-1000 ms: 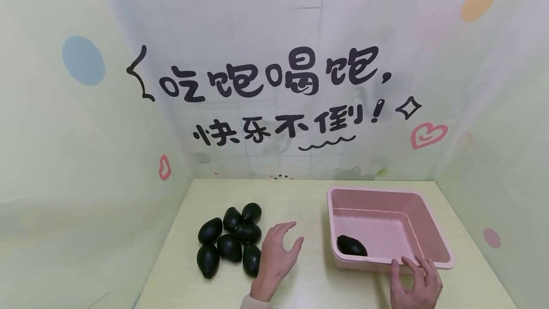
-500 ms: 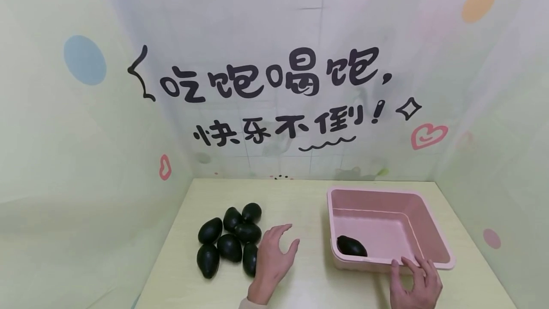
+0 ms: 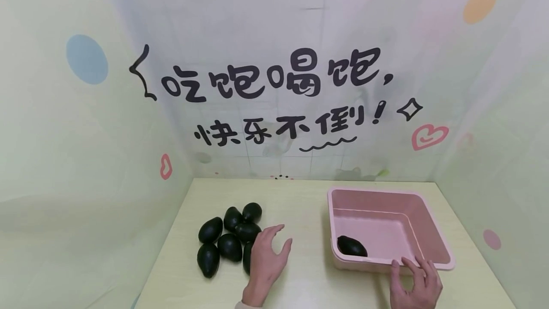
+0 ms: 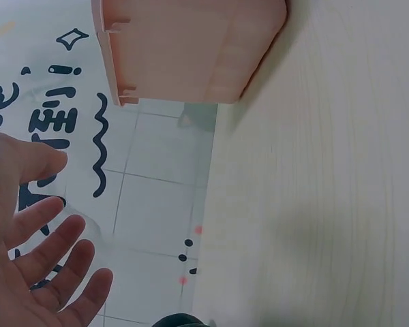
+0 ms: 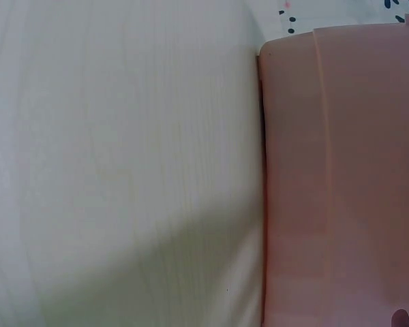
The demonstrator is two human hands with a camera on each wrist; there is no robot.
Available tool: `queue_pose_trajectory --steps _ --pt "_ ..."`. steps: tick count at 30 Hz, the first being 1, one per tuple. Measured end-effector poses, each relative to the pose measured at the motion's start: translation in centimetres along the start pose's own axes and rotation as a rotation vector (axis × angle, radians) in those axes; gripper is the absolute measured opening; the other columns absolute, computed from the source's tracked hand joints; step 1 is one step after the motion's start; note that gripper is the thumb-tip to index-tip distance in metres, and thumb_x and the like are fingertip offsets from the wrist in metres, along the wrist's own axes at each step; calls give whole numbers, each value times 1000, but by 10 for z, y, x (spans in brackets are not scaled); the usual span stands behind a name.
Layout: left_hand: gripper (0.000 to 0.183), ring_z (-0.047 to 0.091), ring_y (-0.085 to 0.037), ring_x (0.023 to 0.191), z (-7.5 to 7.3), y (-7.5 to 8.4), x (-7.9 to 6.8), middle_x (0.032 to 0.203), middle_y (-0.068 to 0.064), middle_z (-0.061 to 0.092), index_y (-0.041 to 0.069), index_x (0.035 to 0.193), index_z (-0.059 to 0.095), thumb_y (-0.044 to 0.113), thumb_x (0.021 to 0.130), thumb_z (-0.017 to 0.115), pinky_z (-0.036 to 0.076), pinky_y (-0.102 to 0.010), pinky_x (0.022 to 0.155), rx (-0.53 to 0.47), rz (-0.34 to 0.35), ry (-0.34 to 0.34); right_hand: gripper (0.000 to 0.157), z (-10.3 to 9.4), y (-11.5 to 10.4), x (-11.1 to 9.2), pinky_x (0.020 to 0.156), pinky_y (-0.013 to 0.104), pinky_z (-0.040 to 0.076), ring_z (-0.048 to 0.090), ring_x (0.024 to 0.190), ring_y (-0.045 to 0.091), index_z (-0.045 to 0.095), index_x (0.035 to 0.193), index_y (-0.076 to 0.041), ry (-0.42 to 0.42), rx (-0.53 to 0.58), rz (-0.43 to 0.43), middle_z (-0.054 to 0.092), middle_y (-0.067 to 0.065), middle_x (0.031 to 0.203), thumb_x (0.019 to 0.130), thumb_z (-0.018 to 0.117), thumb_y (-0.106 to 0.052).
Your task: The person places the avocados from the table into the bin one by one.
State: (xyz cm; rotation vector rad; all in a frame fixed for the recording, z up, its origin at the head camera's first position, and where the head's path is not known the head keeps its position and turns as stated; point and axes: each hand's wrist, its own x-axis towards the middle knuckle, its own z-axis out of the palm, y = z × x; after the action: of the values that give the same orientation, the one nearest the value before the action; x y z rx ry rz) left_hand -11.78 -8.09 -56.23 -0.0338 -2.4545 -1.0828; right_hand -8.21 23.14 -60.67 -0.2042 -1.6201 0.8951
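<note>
My left hand (image 3: 267, 261) hovers at the right side of a group of several dark green avocados (image 3: 229, 248), fingers spread in a loose curve and nothing in them. It partly hides the nearest avocado (image 3: 246, 257). The left wrist view shows the same hand (image 4: 44, 252) with its palm bare, and the dark top of one avocado (image 4: 178, 321) at the bottom edge. At the front rim of a pink plastic bin (image 3: 381, 194), my right hand (image 3: 416, 283) holds on with bent fingers over the rim. A single avocado (image 3: 351, 246) lies in the bin's near left corner.
The pale wooden table (image 3: 296, 199) runs back to a printed cloth backdrop (image 3: 274, 27) with black lettering. Cloth walls stand at left and right. The bin's outer wall (image 5: 347, 170) fills the right part of the right wrist view.
My left hand has moved left, closer over the nearest avocado, covering more of it. The right hand stays at the bin's rim. The avocados and bin have not moved.
</note>
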Motion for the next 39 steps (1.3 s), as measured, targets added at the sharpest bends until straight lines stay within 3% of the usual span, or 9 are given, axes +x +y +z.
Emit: queue_pose_trajectory --steps 5,10,18,23,30,37,39 --pt "35 71 -20 108 -2 -3 -1 118 3 78 18 121 78 22 87 87 59 -42 90 -5 1 22 62 1 -22 8 121 26 34 50 136 -3 71 85 15 -3 14 -1 65 -21 123 94 77 -46" --pt "35 71 -20 106 -5 -5 -1 117 3 78 18 121 78 22 87 87 58 -42 88 4 -7 28 63 0 -33 12 121 24 32 48 137 -3 70 86 17 -20 12 8 57 -28 126 95 76 -46" --pt "35 70 -21 110 -11 -9 -4 121 3 77 20 122 78 24 88 86 58 -43 91 17 -43 16 63 -1 -7 2 122 27 34 54 138 12 74 88 11 -29 -4 13 68 -14 124 93 77 -51" --pt "35 70 -22 112 -15 -14 -6 121 2 77 20 123 78 24 88 86 58 -45 93 17 -61 18 59 -3 6 -5 123 30 35 58 136 39 77 90 8 -43 -22 16 74 19 117 93 78 -52" --pt "36 69 -23 114 -18 -21 -7 122 2 77 20 123 78 22 88 87 57 -47 95 -6 -75 35 55 -3 3 -4 123 29 35 54 140 17 76 90 8 -47 -27 21 74 12 120 93 78 -47" --pt "35 68 -24 115 -20 -26 -10 123 1 77 20 122 78 22 88 86 57 -49 97 0 -92 29 57 -1 -13 2 123 25 33 48 140 1 72 88 14 -36 -11 10 59 -23 129 93 77 -43" --pt "35 68 -24 115 -20 -27 -11 123 2 77 20 122 78 22 88 86 57 -48 97 4 -104 28 57 -1 -21 5 123 25 32 48 139 -1 71 87 15 -30 -5 7 57 -27 129 94 76 -42"
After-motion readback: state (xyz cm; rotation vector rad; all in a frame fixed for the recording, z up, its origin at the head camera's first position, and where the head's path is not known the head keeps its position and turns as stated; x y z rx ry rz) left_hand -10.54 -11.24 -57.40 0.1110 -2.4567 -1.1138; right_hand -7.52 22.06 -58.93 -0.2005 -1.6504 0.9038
